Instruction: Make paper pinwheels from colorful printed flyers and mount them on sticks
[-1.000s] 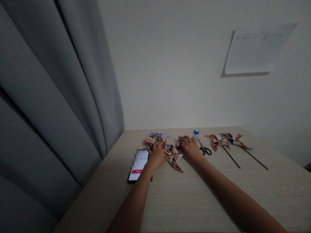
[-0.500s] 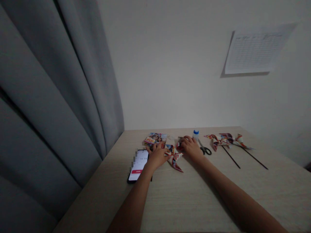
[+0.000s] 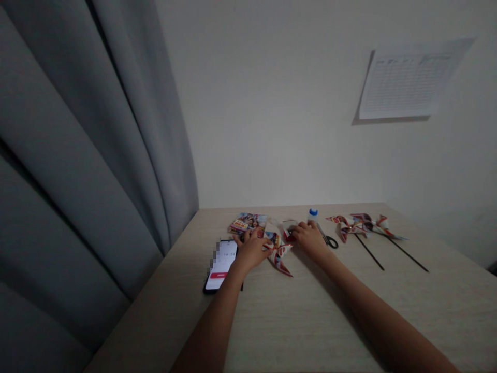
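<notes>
My left hand (image 3: 252, 253) rests low over the table with its fingers spread, its thumb against a pinwheel (image 3: 278, 255) folded from printed paper. Just beyond its fingertips lies a stack of colourful printed paper (image 3: 247, 221). A phone (image 3: 221, 267) with a lit timer screen is beside the left wrist. My right hand (image 3: 310, 241) has its fingers curled down at a small red and white item (image 3: 288, 235); what they pinch is hidden. Scissors (image 3: 331, 242) with black handles and a blue-capped bottle (image 3: 312, 215) are close to the right hand.
Two finished-looking pinwheels on dark sticks, a nearer one (image 3: 348, 226) and a farther one (image 3: 382, 224), lie at the right. A wall with a posted sheet (image 3: 404, 85) rises behind the table (image 3: 279, 331). A grey curtain (image 3: 97, 155) hangs at the left.
My right hand has shifted slightly to the right and toward me, uncovering more of the small red and white item. My left hand and the pinwheel stay in place.
</notes>
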